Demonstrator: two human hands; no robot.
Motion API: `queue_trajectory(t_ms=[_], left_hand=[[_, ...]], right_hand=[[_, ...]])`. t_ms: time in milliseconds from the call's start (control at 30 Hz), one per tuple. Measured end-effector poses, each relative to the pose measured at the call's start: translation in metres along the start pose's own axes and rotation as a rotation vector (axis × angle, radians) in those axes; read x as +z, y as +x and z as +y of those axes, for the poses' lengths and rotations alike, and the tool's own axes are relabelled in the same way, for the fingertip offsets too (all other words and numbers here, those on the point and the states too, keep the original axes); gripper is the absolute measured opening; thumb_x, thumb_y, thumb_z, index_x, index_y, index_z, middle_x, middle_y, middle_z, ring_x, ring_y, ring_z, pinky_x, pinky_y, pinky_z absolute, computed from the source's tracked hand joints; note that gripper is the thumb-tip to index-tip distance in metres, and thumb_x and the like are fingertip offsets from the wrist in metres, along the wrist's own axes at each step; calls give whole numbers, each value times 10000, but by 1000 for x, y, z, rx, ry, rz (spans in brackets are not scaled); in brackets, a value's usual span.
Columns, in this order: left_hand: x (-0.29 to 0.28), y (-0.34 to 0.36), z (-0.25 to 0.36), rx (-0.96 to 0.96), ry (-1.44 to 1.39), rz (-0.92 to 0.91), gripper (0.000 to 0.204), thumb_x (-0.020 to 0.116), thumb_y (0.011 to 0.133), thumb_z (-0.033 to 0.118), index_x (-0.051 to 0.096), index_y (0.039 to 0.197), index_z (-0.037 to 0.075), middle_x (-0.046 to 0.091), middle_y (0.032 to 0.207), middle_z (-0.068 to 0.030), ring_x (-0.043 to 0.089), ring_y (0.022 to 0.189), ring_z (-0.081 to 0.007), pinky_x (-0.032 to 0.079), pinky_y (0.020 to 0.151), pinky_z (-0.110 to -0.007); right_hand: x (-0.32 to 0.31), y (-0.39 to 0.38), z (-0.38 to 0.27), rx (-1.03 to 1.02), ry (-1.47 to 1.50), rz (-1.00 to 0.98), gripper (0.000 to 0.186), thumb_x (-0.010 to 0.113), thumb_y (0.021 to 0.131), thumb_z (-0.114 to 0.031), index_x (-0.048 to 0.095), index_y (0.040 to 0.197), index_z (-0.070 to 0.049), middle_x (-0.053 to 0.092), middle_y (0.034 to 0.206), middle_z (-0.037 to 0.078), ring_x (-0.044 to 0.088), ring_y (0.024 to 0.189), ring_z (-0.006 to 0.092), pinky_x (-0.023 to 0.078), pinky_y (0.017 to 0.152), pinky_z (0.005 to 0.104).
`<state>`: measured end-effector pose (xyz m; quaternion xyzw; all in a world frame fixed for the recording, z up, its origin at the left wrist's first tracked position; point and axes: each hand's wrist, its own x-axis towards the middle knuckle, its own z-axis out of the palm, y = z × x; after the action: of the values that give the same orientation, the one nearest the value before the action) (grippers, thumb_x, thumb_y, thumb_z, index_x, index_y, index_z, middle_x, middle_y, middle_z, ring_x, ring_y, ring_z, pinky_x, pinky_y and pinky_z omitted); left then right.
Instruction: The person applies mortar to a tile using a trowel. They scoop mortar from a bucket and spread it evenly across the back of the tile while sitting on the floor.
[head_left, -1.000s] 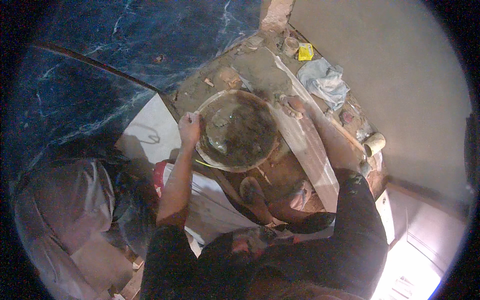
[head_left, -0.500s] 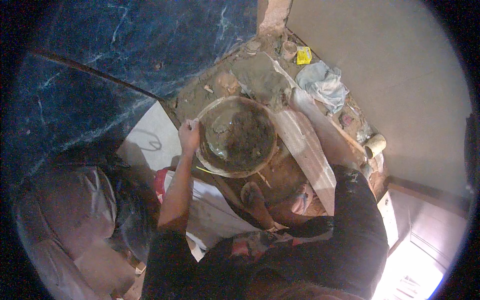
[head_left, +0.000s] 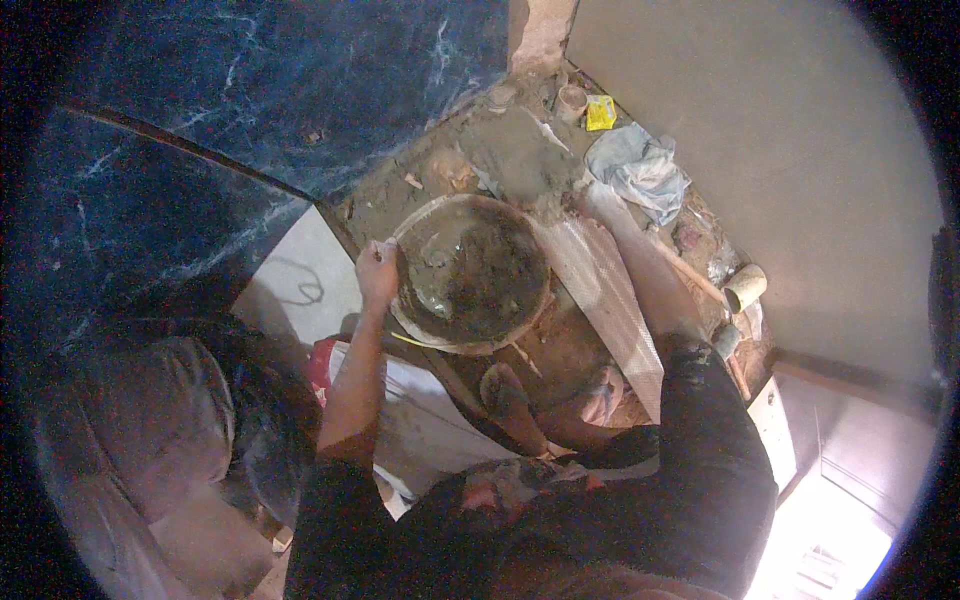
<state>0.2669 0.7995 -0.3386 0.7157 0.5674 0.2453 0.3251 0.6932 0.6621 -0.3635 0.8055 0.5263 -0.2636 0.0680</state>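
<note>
A round basin (head_left: 520,335) of wet grey-brown mortar stands in front of me. My left hand (head_left: 377,272) is closed on its left rim, thumb uppermost. Beyond the basin, my right arm stretches forward over a strip of woven sacking (head_left: 606,290). At its end my right hand (head_left: 570,200) is at the near edge of a heap of grey mortar (head_left: 525,150). Its fingers blend into the mortar, so I cannot make out their pose or whether they hold a tool.
A pale crumpled cloth (head_left: 640,170), a yellow packet (head_left: 600,113) and a small cup (head_left: 572,102) lie along the right wall. Nearer are a cream cylindrical piece (head_left: 745,288) and a mallet-like tool (head_left: 728,342). Dark blue marbled slabs (head_left: 300,110) cover the left. A white tile (head_left: 305,265) lies beside the basin.
My right forearm has shifted slightly left, bringing the mallet-like tool into sight beside my elbow. My left hand keeps its hold on the basin rim.
</note>
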Motion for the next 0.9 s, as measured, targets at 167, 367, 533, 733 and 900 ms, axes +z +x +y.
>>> queue_trajectory(t_ms=[167, 367, 533, 733, 900], left_hand=[[0, 3, 3, -18, -2, -33, 340, 620, 847, 296, 619, 828, -43, 619, 827, -249, 595, 782, -397, 442, 710, -444], [20, 18, -39, 63, 6, 89, 370, 604, 846, 334, 617, 832, -35, 612, 842, -259, 592, 839, -420, 438, 747, -479], [-6, 4, 11, 37, 93, -75, 387, 566, 850, 356, 625, 854, -26, 610, 896, -273, 575, 887, -439, 427, 779, -493], [7, 9, -11, 160, 235, 45, 390, 548, 846, 352, 627, 884, -28, 618, 968, -270, 575, 935, -444, 442, 821, -487], [2, 6, -1, 71, 267, -91, 432, 541, 837, 341, 613, 1047, -29, 586, 1082, -285, 543, 1045, -426, 435, 908, -460]], right_hand=[[6, -39, 21, 23, 137, 33, 441, 539, 849, -417, 632, 1080, -54, 670, 928, 175, 638, 838, 292, 504, 720, 413], [-9, -102, 48, -71, 305, 217, 433, 497, 899, -438, 638, 1081, -71, 678, 875, 138, 627, 751, 234, 490, 667, 381], [-49, -185, 11, 159, 722, 196, 221, 589, 818, -183, 598, 973, -26, 608, 736, 77, 588, 652, 193, 478, 594, 328], [-37, -239, -56, -71, 892, 225, 285, 576, 805, -151, 582, 1061, -24, 571, 728, 0, 508, 625, 86, 429, 542, 250], [35, -232, -76, 39, 966, -71, 316, 594, 854, -335, 595, 1037, -78, 568, 701, 1, 500, 526, 96, 424, 458, 265]])
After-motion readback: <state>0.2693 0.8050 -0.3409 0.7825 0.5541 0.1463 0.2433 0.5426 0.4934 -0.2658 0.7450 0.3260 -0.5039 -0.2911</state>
